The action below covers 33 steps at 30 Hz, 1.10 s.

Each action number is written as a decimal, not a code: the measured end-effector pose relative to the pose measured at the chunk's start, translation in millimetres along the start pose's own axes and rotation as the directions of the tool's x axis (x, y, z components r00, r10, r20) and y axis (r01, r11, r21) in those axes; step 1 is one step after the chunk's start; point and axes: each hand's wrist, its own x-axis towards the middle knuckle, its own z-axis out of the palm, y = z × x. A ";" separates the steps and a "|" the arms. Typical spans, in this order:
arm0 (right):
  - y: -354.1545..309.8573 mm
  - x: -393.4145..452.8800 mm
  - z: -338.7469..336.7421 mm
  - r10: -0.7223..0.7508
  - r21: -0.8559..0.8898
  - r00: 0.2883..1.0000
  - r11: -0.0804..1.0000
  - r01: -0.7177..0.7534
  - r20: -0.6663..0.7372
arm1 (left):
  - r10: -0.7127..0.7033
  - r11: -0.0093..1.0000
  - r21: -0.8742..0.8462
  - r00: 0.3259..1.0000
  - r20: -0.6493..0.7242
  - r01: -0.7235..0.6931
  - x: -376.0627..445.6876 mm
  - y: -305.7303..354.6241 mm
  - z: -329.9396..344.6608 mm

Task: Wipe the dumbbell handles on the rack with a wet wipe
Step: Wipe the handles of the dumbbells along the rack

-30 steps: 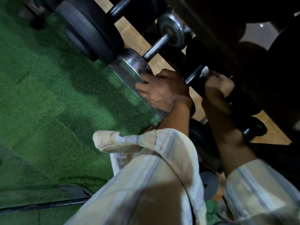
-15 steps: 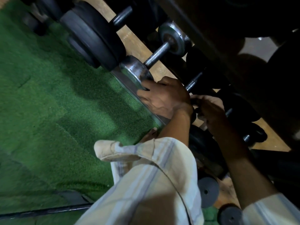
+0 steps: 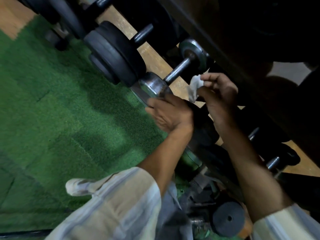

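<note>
Two hands at work: right hand (image 3: 219, 99) pinches the crumpled wet wipe (image 3: 194, 88) just beside the chrome dumbbell handle (image 3: 178, 70); left hand (image 3: 170, 115) braces on its near head. Between handles, likely; next, wrap that bar.

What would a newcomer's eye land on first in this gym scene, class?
First, the white wet wipe pinched in the right hand, just right of the chrome dumbbell's handle at centre. Next, the left hand resting beside that dumbbell's shiny near head. The green turf fills the left.
</note>
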 end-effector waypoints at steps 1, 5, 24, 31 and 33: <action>-1.4 6.7 5.2 -0.024 -0.061 0.999 0.998 0.025 0.024 | -0.016 0.999 -0.046 0.999 -0.050 0.014 10.1 4.5 -2.0; 2.5 42.3 22.9 -0.057 -0.352 0.981 0.928 0.122 0.188 | -0.256 0.957 -0.187 0.948 -0.190 0.221 72.6 26.2 7.0; 21.1 101.6 72.5 -0.227 -0.577 0.721 0.466 0.671 0.655 | -0.045 0.999 -0.021 0.860 -0.508 0.040 99.3 33.0 29.6; 19.1 126.3 104.5 -0.064 -0.768 0.823 0.324 0.553 0.565 | -0.183 0.980 -0.130 0.938 -0.296 0.150 96.3 27.7 29.5; 21.4 125.1 108.0 -0.031 -0.780 0.823 0.303 0.548 0.567 | -0.220 0.968 -0.184 0.930 -0.294 0.170 96.8 25.7 29.2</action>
